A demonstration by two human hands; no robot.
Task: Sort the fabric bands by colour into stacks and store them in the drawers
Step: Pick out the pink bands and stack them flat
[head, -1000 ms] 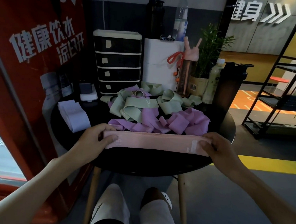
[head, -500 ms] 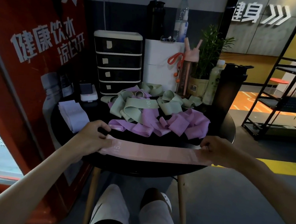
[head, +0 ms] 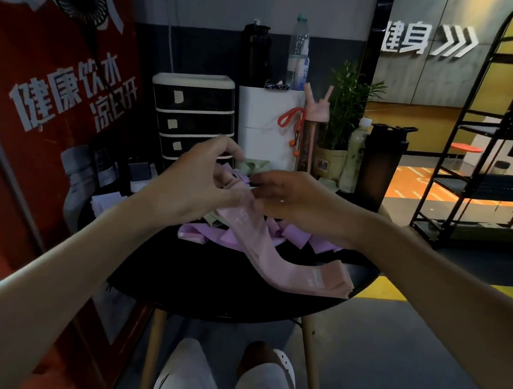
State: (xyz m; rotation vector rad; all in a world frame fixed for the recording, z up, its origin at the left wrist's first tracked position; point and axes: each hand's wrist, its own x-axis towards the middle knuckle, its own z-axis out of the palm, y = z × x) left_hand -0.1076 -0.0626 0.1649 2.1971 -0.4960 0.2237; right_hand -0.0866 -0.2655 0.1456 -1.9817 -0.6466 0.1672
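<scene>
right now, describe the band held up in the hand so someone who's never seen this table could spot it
Find the round black table before the drawer unit. One long band runs from the left hand, above the pile, down to the table's near right edge. It alone is pale pink, with a white label near its low end; the neighbours are purple or green.

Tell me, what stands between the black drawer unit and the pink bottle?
A white box stands between them, as the head view shows.

Bands (head: 240,235) on table (head: 200,284), drawers (head: 193,120) behind
</scene>
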